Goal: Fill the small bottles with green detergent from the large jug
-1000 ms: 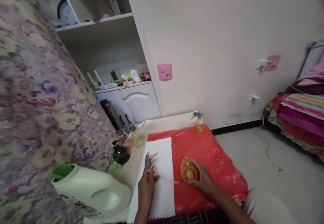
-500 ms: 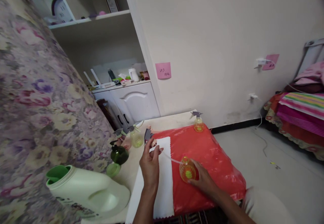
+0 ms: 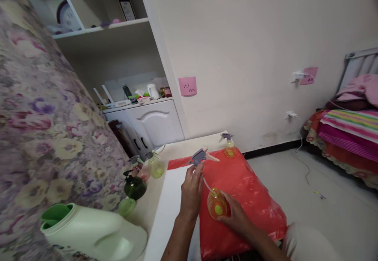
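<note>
Head view: left hand (image 3: 191,188) pinched around grey spray head (image 3: 198,157), raised above the red sheet (image 3: 251,198), its thin tube slanting down into the orange bottle (image 3: 217,208). Right hand (image 3: 236,217) wrapped around that bottle, upright on the sheet on the table (image 3: 183,149). Green jug (image 3: 94,237) lying at left.

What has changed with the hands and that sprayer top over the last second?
The left hand lifted the grey sprayer head off the white cloth and carried it up and rightward, so its tube now dips toward the mouth of the orange bottle. The right hand kept holding that bottle on the red sheet. The other bottles and green jug stayed put.
</note>
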The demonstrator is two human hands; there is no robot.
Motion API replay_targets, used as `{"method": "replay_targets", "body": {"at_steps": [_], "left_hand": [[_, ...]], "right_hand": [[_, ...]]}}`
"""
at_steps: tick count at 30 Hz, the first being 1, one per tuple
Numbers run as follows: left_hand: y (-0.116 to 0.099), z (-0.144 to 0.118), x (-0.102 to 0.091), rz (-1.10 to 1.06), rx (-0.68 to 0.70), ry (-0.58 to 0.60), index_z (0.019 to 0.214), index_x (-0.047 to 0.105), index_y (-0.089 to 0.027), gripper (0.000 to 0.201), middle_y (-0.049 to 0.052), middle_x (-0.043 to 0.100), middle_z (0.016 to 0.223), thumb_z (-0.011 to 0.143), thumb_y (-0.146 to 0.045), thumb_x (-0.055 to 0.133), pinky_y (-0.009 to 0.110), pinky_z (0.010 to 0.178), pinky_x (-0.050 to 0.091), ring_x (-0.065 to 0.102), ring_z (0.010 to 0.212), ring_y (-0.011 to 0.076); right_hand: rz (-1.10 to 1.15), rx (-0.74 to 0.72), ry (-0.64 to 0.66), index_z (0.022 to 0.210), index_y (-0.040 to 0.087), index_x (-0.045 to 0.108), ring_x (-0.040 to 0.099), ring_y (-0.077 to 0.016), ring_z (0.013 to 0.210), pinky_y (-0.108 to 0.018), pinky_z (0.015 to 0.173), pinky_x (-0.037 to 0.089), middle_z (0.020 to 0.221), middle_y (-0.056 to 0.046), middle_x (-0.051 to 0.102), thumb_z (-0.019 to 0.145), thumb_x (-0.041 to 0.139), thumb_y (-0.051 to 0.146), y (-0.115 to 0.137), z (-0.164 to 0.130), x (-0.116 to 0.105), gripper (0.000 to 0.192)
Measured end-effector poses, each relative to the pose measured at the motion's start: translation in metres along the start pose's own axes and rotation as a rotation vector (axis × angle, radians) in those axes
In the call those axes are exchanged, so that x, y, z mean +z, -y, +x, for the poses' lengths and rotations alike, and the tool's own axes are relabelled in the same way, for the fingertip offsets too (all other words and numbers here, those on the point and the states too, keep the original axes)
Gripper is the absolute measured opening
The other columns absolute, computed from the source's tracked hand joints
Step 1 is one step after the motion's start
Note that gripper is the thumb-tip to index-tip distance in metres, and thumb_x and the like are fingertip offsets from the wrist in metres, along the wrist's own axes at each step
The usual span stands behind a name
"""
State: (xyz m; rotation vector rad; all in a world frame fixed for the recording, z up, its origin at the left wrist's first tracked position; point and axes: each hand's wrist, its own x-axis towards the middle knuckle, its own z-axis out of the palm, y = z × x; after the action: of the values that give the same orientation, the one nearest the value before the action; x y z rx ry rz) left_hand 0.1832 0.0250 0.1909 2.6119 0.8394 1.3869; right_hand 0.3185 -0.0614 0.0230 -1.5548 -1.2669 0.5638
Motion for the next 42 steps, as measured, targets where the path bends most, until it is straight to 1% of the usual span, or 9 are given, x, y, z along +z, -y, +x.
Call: {"method": "replay_targets", "body": {"at_steps": [6,11,13,18,26,30,33,38,42], "left_hand": [[0.005,-0.032,0.023,0.086,0.068,0.139,0.130,0.048,-0.027,0.039,0.011,0.054,0.124,0.093,-0.017,0.039,0.026,0.079,0.056,0.062,0.105,0.0179],[0.011,-0.061,0.040,0.107,0.115,0.170,0.131,0.048,-0.028,0.042,0.012,0.055,0.122,0.093,-0.013,0.037,0.024,0.073,0.056,0.063,0.101,0.0178],[0.013,-0.069,0.044,0.103,0.120,0.183,0.133,0.046,-0.028,0.044,0.012,0.056,0.121,0.092,-0.012,0.038,0.025,0.074,0.056,0.063,0.103,0.0186],[0.017,-0.085,0.050,0.074,0.149,0.192,0.135,0.045,-0.028,0.048,0.013,0.054,0.126,0.090,-0.011,0.041,0.026,0.077,0.056,0.061,0.108,0.0193],[0.022,-0.098,0.059,0.041,0.068,0.147,0.130,0.052,-0.025,0.046,0.014,0.054,0.132,0.089,-0.008,0.040,0.032,0.090,0.054,0.058,0.117,0.0209],[0.021,-0.098,0.060,0.038,0.024,0.127,0.130,0.052,-0.028,0.050,0.011,0.051,0.136,0.087,-0.006,0.041,0.036,0.094,0.052,0.055,0.121,0.0223],[0.019,-0.097,0.059,0.015,-0.003,0.144,0.130,0.051,-0.030,0.051,0.010,0.049,0.138,0.087,-0.005,0.041,0.037,0.095,0.052,0.052,0.124,0.0217],[0.019,-0.097,0.059,-0.006,-0.016,0.161,0.132,0.050,-0.030,0.051,0.011,0.048,0.140,0.089,-0.005,0.039,0.038,0.098,0.050,0.051,0.126,0.0205],[0.021,-0.099,0.059,-0.030,-0.048,0.187,0.131,0.051,-0.031,0.050,0.010,0.047,0.141,0.089,-0.006,0.039,0.038,0.100,0.048,0.050,0.126,0.0210]], "right_hand": [[-0.032,0.012,-0.009,0.134,0.022,0.047,0.043,-0.0335,0.130,-0.051,0.109,0.031,0.138,-0.012,0.051,0.058,0.075,0.024,-0.001,0.001,0.003,0.081],[-0.041,0.020,-0.008,0.134,0.023,0.047,0.046,-0.0326,0.127,-0.049,0.107,0.035,0.136,-0.011,0.053,0.059,0.075,0.025,0.005,0.003,0.000,0.080],[-0.023,-0.017,0.001,0.135,0.024,0.045,0.049,-0.0314,0.124,-0.048,0.105,0.037,0.135,-0.010,0.054,0.060,0.076,0.028,0.008,0.003,-0.002,0.081],[0.011,-0.032,-0.003,0.137,0.022,0.043,0.045,-0.0308,0.129,-0.047,0.107,0.036,0.139,-0.012,0.050,0.063,0.076,0.036,0.010,0.002,-0.003,0.083],[0.189,-0.068,-0.017,0.139,0.021,0.041,0.037,-0.0317,0.135,-0.052,0.111,0.031,0.146,-0.014,0.042,0.057,0.082,0.037,0.015,-0.001,-0.014,0.092],[0.338,-0.032,-0.086,0.133,0.025,0.048,0.044,-0.0295,0.130,-0.050,0.110,0.036,0.140,-0.010,0.051,0.063,0.080,0.036,0.025,-0.002,-0.025,0.078],[0.404,-0.071,-0.133,0.130,0.024,0.051,0.049,-0.0295,0.127,-0.049,0.107,0.039,0.135,-0.010,0.056,0.068,0.076,0.036,0.032,-0.002,-0.032,0.068],[0.385,-0.118,-0.228,0.119,0.025,0.059,0.056,-0.0268,0.118,-0.046,0.105,0.042,0.124,-0.008,0.064,0.085,0.059,0.039,0.042,-0.004,-0.041,0.037],[0.383,-0.132,-0.273,0.106,0.023,0.067,0.061,-0.0262,0.107,-0.043,0.099,0.047,0.112,-0.007,0.069,0.089,0.053,0.041,0.049,0.000,-0.043,0.028]]}}
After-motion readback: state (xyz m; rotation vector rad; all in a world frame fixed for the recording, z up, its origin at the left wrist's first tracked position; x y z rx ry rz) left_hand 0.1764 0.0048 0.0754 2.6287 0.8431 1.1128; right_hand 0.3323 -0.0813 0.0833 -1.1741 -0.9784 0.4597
